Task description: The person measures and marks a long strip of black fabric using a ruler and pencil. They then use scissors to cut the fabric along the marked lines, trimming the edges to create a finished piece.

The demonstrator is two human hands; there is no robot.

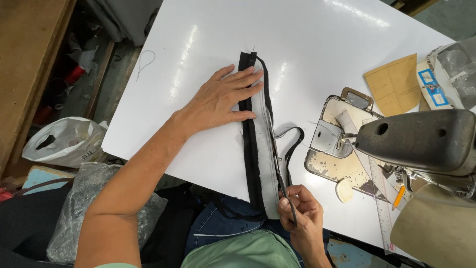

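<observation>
Black and grey-white fabric, a long narrow waistband-like strip, lies lengthwise on the white tabletop, its near end hanging over the edge toward the person's lap. The left hand lies flat with fingers spread, pressing on the strip's upper half and pinning it to the tabletop. The right hand is closed around the handles of a pair of scissors, whose blades point away from the body along the strip's right edge; a thin black trimmed sliver curls off beside the blades.

To trim well here, my judgement is that the flat hand should keep the layers taut and unshifted just ahead of the blades, while the cut runs in long, even strokes parallel to the pale seam line, with the blade tips kept clear of the stitching. The off-cut is best kept trailing to the right, clear of the blades.

To the right stand an old sewing machine, a clear ruler, a yellow pencil, a pale chalk piece and a tan card pattern.
</observation>
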